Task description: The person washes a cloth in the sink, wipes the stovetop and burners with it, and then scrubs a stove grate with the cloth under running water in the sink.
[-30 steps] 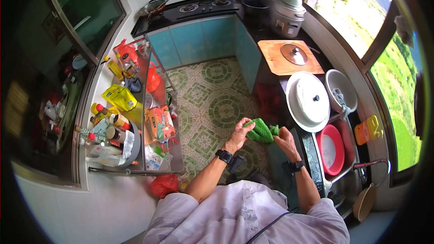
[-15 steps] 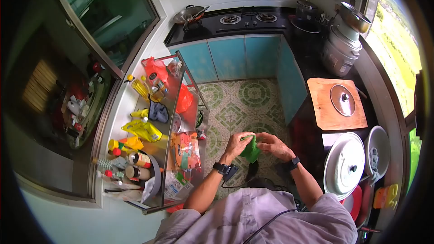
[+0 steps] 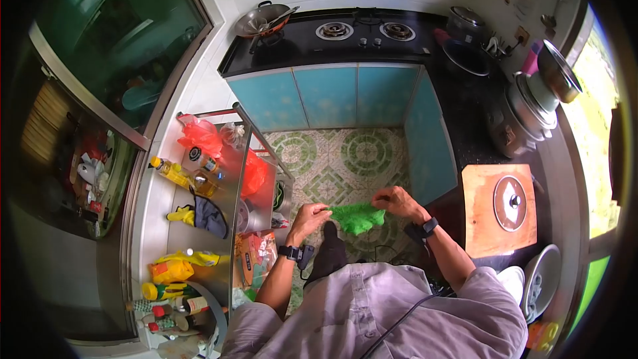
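A bright green, crumpled piece (image 3: 357, 218), which looks like a thin plastic bag, is stretched between my two hands in front of my body. My left hand (image 3: 307, 221) pinches its left end between thumb and fingers. At the upper right corner, my right hand (image 3: 399, 203) grips it with curled fingers. Its lower edge hangs loose and bunched above the tiled floor. Both wrists carry dark bands.
On my left stands a metal shelf rack (image 3: 240, 159) with bottles and red plastic bags (image 3: 199, 136). Ahead, a wok (image 3: 262, 21) sits beside the stove (image 3: 365, 30). A cutting board (image 3: 482, 209) bearing a glass lid (image 3: 510, 203) lies on the right counter, near stacked pots (image 3: 522, 116).
My hands have moved apart, spreading the green bag sideways from a hanging bunch. The view has shifted, and my foot now shows below the left hand.
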Demonstrator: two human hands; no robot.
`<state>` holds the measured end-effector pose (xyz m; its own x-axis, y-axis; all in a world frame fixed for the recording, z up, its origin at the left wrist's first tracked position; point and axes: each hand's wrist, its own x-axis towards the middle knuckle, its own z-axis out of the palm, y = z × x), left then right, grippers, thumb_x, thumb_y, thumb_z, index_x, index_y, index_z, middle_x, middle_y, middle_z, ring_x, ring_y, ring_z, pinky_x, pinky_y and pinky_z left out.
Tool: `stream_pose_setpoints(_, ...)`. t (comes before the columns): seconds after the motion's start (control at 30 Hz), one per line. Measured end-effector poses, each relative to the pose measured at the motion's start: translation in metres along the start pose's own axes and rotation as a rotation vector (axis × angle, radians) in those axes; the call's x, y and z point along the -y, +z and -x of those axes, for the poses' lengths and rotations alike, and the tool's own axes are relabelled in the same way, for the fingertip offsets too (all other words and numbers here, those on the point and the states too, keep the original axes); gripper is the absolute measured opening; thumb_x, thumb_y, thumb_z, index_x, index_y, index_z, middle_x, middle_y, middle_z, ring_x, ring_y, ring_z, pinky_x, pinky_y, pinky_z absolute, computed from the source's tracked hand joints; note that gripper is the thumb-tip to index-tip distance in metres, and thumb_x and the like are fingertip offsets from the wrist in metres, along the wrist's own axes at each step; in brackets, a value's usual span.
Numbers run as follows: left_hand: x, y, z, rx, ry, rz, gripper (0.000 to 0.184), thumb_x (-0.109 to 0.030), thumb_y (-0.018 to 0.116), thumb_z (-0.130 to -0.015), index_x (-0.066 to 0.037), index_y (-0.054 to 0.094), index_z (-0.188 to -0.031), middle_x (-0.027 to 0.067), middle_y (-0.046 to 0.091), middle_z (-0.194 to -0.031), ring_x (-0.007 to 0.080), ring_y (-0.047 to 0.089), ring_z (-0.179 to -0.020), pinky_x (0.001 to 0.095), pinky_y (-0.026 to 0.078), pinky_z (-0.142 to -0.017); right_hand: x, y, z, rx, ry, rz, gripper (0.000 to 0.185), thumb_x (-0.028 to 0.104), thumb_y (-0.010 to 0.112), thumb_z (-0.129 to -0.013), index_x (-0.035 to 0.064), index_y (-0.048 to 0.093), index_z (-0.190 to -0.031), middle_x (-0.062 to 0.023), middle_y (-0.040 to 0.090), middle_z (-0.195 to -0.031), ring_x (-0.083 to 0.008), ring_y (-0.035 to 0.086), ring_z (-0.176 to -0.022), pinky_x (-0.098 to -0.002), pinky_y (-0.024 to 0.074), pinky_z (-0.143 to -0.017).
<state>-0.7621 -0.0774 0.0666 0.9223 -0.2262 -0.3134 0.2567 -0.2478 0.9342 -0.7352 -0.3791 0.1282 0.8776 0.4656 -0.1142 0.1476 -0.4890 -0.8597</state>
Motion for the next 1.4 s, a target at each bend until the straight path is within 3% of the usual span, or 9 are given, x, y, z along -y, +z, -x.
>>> stream_pose_setpoints(0.27, -0.016, -0.062, -0.171, 0.029, -0.035, 0.164, 0.029, -0.016, 0.067, -0.087, 0.004, 0.064, -0.107, 0.0057, 0.067, -0.080, 0.0089, 0.064, -0.066, 0.0215, 0.047, -0.055, -0.042, -0.056, -0.174, 0.138, 0.106, 0.110, 0.019, 0.015, 0.063, -0.082, 0.0058, 0.069, -0.097, -0.0130, 0.070, -0.085, -0.0235, 0.067, -0.077, -0.0332, 0.0518, -0.069)
stream_pose_setpoints(0.5, -0.158, -0.157, -0.387, -0.254, 0.286, 0.069, 0.016, -0.016, 0.063, -0.084, -0.001, 0.068, -0.088, 0.0016, 0.066, -0.072, 0.0067, 0.057, -0.066, 0.0239, 0.045, -0.060, -0.010, -0.173, -0.390, -0.260, -0.200, 0.357, 0.016, 0.016, 0.064, -0.085, 0.0041, 0.069, -0.095, -0.0105, 0.068, -0.076, -0.0142, 0.063, -0.067, -0.0288, 0.0506, -0.064)
stream_pose_setpoints(0.53, -0.187, -0.173, -0.417, -0.279, 0.358, 0.056, 0.017, -0.014, 0.063, -0.083, -0.001, 0.068, -0.094, 0.0007, 0.066, -0.074, 0.0058, 0.057, -0.067, 0.0230, 0.045, -0.060, -0.001, -0.192, -0.425, -0.342, -0.219, 0.190, 0.014, 0.012, 0.064, -0.085, 0.0013, 0.069, -0.092, -0.0135, 0.069, -0.078, -0.0201, 0.066, -0.070, -0.0304, 0.0517, -0.063)
stream_pose_setpoints(0.73, -0.306, -0.238, -0.544, -0.320, 0.462, 0.144, 0.028, -0.011, 0.064, -0.086, -0.002, 0.062, -0.113, 0.0031, 0.065, -0.089, 0.0080, 0.060, -0.081, 0.0229, 0.050, -0.068, 0.057, -0.279, -0.561, -0.485, -0.258, 0.059, 0.015, 0.012, 0.065, -0.084, 0.0012, 0.067, -0.094, -0.0064, 0.065, -0.079, -0.0131, 0.060, -0.061, -0.0293, 0.0488, -0.058)
stream_pose_setpoints(0.9, -0.231, -0.271, -0.635, -0.461, 0.352, 0.113, 0.036, -0.019, 0.067, -0.086, -0.003, 0.058, -0.118, 0.0021, 0.062, -0.102, 0.0082, 0.058, -0.080, 0.0251, 0.050, -0.066, -0.028, -0.275, -0.670, -0.504, -0.441, 0.431, 0.008, 0.005, 0.056, -0.083, 0.0031, 0.059, -0.076, -0.0136, 0.063, -0.085, -0.0304, 0.063, -0.071, -0.0367, 0.0495, -0.057)
stream_pose_setpoints(1.0, -0.151, -0.288, -0.668, -0.717, 0.190, -0.210, 0.026, -0.019, 0.066, -0.085, -0.002, 0.063, -0.105, 0.0050, 0.065, -0.088, 0.0118, 0.060, -0.075, 0.0285, 0.051, -0.068, -0.069, -0.254, -0.743, -0.546, -0.516, 0.499, 0.003, 0.002, 0.053, -0.079, 0.0043, 0.055, -0.080, -0.0138, 0.055, -0.078, -0.0339, 0.058, -0.083, -0.0412, 0.0482, -0.071)
stream_pose_setpoints(1.13, -0.105, -0.308, -0.677, -0.868, 0.285, -0.703, 0.021, -0.015, 0.064, -0.084, -0.001, 0.061, -0.100, 0.0169, 0.062, -0.105, 0.0345, 0.058, -0.085, 0.0413, 0.048, -0.075, -0.104, -0.211, -0.840, -0.468, -0.056, 0.761, 0.050, 0.024, 0.048, -0.092, -0.0102, 0.041, -0.129, -0.0317, 0.037, -0.135, -0.0433, 0.037, -0.126, -0.0444, 0.0312, -0.106)
stream_pose_setpoints(1.27, -0.100, -0.304, -0.682, -0.927, 0.254, -0.946, 0.023, -0.016, 0.058, -0.087, -0.002, 0.057, -0.104, 0.0221, 0.050, -0.122, 0.0407, 0.049, -0.095, 0.0468, 0.042, -0.082, -0.142, -0.178, -0.905, -0.365, 0.039, 0.842, 0.063, 0.033, 0.043, -0.095, -0.0126, 0.029, -0.137, -0.0325, 0.026, -0.143, -0.0442, 0.021, -0.136, -0.0477, 0.0196, -0.112)
stream_pose_setpoints(1.4, -0.103, -0.298, -0.690, -0.947, 0.169, -1.010, 0.018, -0.013, 0.054, -0.087, -0.003, 0.056, -0.102, 0.0202, 0.051, -0.120, 0.0394, 0.052, -0.096, 0.0477, 0.044, -0.080, -0.147, -0.189, -0.964, -0.629, 0.070, 0.772, 0.071, 0.040, 0.045, -0.093, -0.0163, 0.029, -0.134, -0.0338, 0.023, -0.143, -0.0461, 0.019, -0.136, -0.0514, 0.0168, -0.112)
